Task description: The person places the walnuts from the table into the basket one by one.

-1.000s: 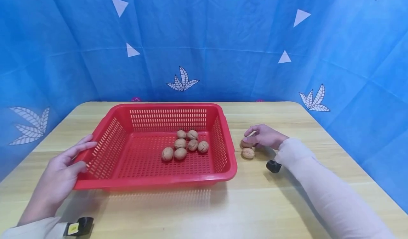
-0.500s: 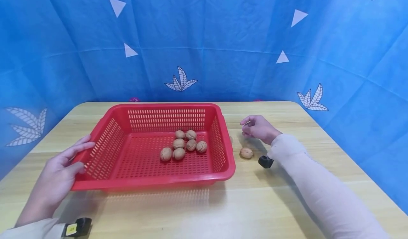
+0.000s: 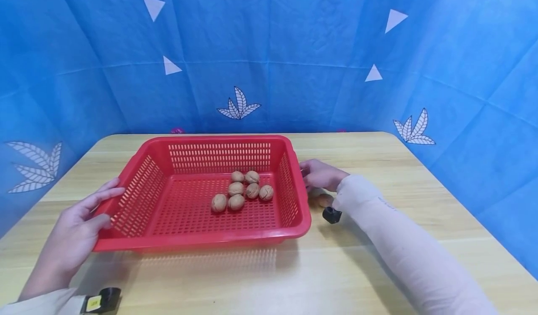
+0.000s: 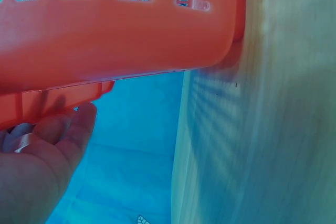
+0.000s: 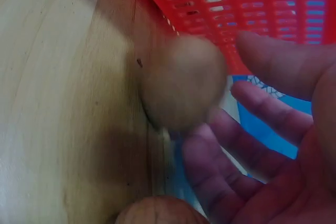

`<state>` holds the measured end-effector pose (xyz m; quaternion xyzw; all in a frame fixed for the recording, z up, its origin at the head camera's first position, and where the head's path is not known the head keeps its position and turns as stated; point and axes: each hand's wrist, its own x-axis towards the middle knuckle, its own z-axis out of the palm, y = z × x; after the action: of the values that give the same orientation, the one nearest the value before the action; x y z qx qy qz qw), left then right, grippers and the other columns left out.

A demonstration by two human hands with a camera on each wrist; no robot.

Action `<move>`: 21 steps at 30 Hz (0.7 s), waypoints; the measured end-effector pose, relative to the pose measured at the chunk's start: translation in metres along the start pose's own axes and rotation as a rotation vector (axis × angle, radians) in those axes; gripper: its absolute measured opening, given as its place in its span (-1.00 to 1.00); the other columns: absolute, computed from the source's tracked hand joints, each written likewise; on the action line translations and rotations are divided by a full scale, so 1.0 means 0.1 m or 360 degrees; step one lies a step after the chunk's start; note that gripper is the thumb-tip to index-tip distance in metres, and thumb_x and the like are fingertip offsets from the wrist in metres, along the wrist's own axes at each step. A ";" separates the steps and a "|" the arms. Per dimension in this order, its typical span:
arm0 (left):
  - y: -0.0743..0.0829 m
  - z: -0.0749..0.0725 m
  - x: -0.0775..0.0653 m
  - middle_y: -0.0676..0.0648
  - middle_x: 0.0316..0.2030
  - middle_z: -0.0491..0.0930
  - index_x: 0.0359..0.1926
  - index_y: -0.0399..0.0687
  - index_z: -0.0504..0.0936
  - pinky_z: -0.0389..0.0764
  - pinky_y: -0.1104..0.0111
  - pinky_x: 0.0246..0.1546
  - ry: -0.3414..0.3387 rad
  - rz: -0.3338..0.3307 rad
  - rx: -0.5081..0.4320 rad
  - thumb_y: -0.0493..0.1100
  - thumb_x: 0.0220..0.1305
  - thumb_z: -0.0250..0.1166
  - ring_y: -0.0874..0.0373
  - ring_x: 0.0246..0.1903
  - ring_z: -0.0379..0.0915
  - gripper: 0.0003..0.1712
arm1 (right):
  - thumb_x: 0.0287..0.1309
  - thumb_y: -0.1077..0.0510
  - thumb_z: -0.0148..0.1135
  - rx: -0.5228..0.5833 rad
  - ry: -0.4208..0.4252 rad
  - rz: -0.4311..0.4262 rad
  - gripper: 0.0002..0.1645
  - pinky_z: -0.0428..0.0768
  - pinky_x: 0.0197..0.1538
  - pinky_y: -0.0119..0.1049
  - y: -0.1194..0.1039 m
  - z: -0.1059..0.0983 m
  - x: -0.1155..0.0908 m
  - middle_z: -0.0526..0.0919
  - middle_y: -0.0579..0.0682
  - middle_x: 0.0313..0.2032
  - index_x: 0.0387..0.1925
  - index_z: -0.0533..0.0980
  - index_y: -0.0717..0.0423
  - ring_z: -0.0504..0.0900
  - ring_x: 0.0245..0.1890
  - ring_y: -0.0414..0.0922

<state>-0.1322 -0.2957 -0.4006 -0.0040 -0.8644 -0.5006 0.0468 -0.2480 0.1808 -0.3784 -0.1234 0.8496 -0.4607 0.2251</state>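
Observation:
A red plastic basket stands on the table, with several walnuts grouped toward the right of its floor. My left hand holds the basket's left rim, fingers over the edge. Beside the basket's right wall is my right hand, low over the table. In the right wrist view a blurred walnut lies at the fingertips, while the thumb stays apart from it. Another walnut rests on the table under the right wrist, partly covered in the head view.
The light wooden table ends at a blue curtain behind and on both sides. A small black camera sits at each wrist, the right one just above the tabletop.
My right hand has let go of or pushed one walnut toward the basket and has moved left after it, up to the basket's right wall. The left hand and basket stay put.

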 end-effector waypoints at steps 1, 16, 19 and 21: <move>0.00 0.00 0.00 0.30 0.48 -0.10 0.47 -0.01 0.19 0.67 0.36 -0.36 0.0000 0.0002 -0.0002 -0.39 0.34 -0.03 0.12 0.09 0.19 -0.31 | 0.04 0.38 0.26 -0.0028 -0.0036 -0.0001 -0.68 0.64 -0.18 -0.13 -0.01 0.00 0.00 0.64 0.16 -0.24 -0.10 0.58 0.18 0.63 -0.31 0.02; -0.04 0.00 -0.05 0.30 0.49 -0.16 0.49 -0.07 0.14 0.68 0.33 -0.35 0.0014 -0.0062 0.0035 -0.37 0.36 0.00 -0.05 0.08 0.22 -0.31 | -0.13 0.51 0.21 -0.0054 -0.0230 0.0081 -0.77 0.45 -0.52 -0.31 -0.02 0.17 -0.02 0.55 0.07 -0.54 -0.40 0.59 0.22 0.50 -0.55 -0.09; -0.02 0.01 -0.05 0.31 0.49 -0.16 0.49 -0.03 0.13 0.68 0.31 -0.34 0.0014 -0.0062 0.0033 -0.34 0.37 0.03 0.03 0.06 0.23 -0.30 | -0.08 0.49 0.20 -0.0018 -0.0252 0.0097 -0.83 0.42 -0.54 -0.30 -0.03 0.16 -0.03 0.49 0.07 -0.58 -0.43 0.55 0.23 0.46 -0.57 -0.08; -0.01 0.01 -0.04 0.31 0.49 -0.15 0.49 -0.01 0.14 0.68 0.31 -0.34 0.0007 -0.0047 0.0020 -0.34 0.37 0.03 0.06 0.06 0.22 -0.30 | -0.05 0.50 0.18 -0.0054 -0.0264 0.0062 -0.83 0.43 -0.49 -0.29 -0.03 0.12 -0.04 0.47 0.06 -0.60 -0.44 0.53 0.22 0.43 -0.57 -0.07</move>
<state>-0.1288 -0.2948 -0.4023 0.0102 -0.8675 -0.4957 0.0413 -0.2386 0.1717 -0.3806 -0.1484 0.8379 -0.4301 0.3017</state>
